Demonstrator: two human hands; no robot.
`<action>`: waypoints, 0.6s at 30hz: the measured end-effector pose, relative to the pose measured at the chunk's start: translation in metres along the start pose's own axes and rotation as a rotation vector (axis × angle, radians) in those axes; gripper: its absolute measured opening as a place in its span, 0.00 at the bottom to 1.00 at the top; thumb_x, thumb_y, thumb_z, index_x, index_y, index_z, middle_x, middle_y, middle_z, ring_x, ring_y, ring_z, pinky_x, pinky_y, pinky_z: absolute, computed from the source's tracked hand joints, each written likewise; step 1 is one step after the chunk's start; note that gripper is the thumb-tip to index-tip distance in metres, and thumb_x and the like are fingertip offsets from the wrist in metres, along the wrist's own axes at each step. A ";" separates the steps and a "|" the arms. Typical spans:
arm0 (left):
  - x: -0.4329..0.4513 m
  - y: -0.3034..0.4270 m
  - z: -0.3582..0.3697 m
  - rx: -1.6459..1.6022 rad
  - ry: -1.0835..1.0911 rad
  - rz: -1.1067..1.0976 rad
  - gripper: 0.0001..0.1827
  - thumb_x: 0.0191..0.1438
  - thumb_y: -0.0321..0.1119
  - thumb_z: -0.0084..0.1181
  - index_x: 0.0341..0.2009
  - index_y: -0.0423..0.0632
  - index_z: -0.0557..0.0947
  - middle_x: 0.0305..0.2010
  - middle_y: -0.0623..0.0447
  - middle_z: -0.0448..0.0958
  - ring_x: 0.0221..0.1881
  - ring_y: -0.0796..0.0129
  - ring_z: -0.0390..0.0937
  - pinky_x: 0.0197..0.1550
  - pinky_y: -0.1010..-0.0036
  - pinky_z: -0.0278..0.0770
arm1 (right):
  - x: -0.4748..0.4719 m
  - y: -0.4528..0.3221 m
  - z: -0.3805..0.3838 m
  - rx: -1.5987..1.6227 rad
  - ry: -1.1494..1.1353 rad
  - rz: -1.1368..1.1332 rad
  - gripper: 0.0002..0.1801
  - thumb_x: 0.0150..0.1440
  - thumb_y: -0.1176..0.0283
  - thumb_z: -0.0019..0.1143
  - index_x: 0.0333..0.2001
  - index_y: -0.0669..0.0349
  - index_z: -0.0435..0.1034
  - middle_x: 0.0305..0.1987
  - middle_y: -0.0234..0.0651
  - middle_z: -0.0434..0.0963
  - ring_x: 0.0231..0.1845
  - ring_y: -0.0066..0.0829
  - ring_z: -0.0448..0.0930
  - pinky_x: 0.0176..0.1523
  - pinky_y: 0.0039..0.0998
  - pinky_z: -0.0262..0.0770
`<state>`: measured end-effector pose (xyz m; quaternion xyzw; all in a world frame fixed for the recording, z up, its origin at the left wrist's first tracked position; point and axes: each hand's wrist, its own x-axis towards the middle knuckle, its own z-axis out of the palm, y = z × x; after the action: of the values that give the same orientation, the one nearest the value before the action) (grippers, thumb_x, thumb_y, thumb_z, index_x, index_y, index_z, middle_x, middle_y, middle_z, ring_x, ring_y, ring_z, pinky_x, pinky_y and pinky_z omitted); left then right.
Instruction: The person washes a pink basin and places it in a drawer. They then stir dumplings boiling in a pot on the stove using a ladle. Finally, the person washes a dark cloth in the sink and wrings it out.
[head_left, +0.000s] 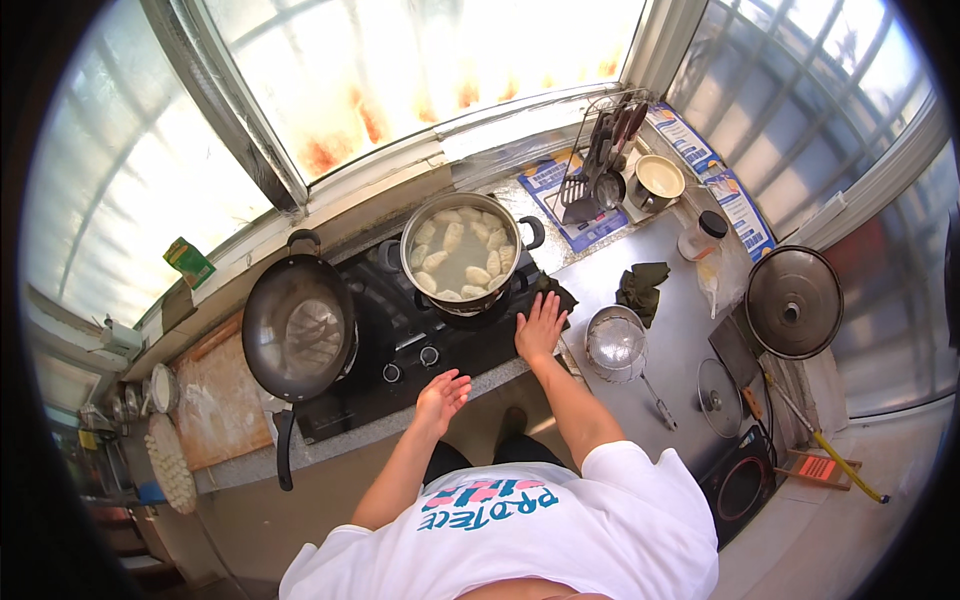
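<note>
A steel pot (463, 253) of dumplings in cloudy water sits on the right burner of a black glass gas hob (397, 337). Palm down, my right hand (540, 326) rests near the hob's right edge, its fingertips by a dark green cloth (556, 291); whether they touch it is unclear. My left hand (444, 397) is held near the hob's front edge, to the right of the knobs, fingers slightly bent and nothing in it. An empty black wok (298, 328) stands on the left burner. Right of my right hand, a wire strainer (616, 341) lies on the metal counter.
Another dark cloth (641, 292) lies behind the strainer. A utensil rack (600, 161), an enamel mug (658, 182) and a jar (702, 235) stand at the back right. Pot lids (795, 301), a cleaver (736, 358) and an induction cooker (741, 487) are at right. A floured board (221, 394) is at left.
</note>
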<state>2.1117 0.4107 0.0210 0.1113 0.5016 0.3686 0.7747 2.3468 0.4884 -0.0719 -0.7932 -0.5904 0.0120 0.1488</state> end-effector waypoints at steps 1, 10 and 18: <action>0.001 -0.004 0.000 -0.001 0.006 -0.007 0.17 0.63 0.36 0.43 0.54 0.43 0.69 0.50 0.44 0.76 0.45 0.62 0.76 0.43 0.73 0.75 | -0.013 -0.009 0.000 0.008 -0.026 -0.037 0.37 0.60 0.54 0.43 0.67 0.63 0.48 0.73 0.48 0.45 0.74 0.43 0.42 0.72 0.50 0.32; 0.012 -0.008 0.026 0.039 -0.066 -0.016 0.16 0.63 0.36 0.44 0.52 0.43 0.70 0.47 0.45 0.77 0.44 0.64 0.76 0.43 0.74 0.75 | -0.032 -0.006 -0.022 0.088 -0.180 -0.412 0.32 0.61 0.56 0.39 0.67 0.53 0.51 0.72 0.34 0.50 0.73 0.31 0.48 0.72 0.49 0.34; 0.015 0.010 0.003 0.079 -0.028 -0.042 0.17 0.63 0.35 0.43 0.53 0.42 0.69 0.48 0.45 0.76 0.45 0.64 0.76 0.42 0.74 0.75 | -0.020 -0.021 0.005 0.036 -0.073 -0.011 0.34 0.61 0.55 0.38 0.68 0.57 0.48 0.74 0.42 0.44 0.75 0.39 0.42 0.71 0.54 0.31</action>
<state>2.1128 0.4284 0.0170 0.1362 0.5072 0.3308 0.7841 2.3201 0.4763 -0.0744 -0.7861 -0.5995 0.0506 0.1413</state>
